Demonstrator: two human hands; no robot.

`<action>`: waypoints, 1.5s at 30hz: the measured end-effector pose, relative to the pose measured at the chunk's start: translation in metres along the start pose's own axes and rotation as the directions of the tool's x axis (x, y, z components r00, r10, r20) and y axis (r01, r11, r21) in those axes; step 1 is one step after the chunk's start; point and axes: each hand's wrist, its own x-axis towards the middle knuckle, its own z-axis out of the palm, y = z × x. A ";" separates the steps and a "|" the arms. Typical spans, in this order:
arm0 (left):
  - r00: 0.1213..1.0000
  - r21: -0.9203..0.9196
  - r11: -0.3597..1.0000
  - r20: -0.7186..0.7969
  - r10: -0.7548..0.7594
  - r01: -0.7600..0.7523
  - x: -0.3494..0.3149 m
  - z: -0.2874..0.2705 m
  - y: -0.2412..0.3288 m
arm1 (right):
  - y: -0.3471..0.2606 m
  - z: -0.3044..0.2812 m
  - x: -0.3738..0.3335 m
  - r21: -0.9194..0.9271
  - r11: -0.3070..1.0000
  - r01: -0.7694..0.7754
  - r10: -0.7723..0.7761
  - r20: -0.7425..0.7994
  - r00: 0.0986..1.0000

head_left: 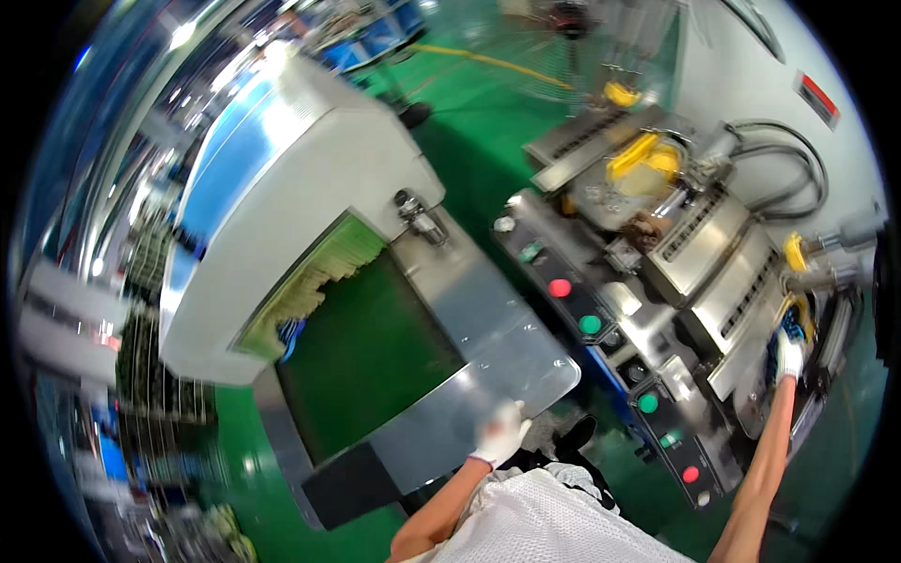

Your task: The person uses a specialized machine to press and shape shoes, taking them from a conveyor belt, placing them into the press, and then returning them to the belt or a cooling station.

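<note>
My left hand (500, 436), in a white glove, is at the near edge of a grey metal table (488, 371) in front of a conveyor machine. Motion smears its fingers, and I cannot make out anything in them. Stretched far to the right, my right hand (790, 359), also gloved in white, reaches in at the end of a metal press-like machine (737, 291). Its fingers meet a dark blue piece (795, 324) beside a yellow part; they are mostly hidden, so a grip cannot be confirmed.
A green conveyor belt (361, 361) runs under a fringed curtain (305, 286), with a small blue item (290, 338) at the opening. Red buttons (559, 288) and green buttons (589, 325) line the press front. Hoses (817, 164) hang at the right; racks (164, 371) stand left.
</note>
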 end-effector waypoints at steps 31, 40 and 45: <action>0.348 -0.022 0.542 -0.744 -0.570 0.840 0.022 -0.431 -0.718 | -0.230 0.122 -0.579 -0.737 0.513 0.440 0.217 0.607 0.765; 0.486 -0.002 0.811 -0.800 -0.353 0.586 -0.054 -0.349 -0.618 | -0.320 0.230 -0.625 -0.499 0.716 0.488 0.196 0.815 0.545; 0.807 0.073 0.975 -0.576 -0.129 0.208 -0.065 -0.280 -0.458 | -0.406 0.256 -0.682 -0.052 0.836 0.546 -0.030 0.990 0.140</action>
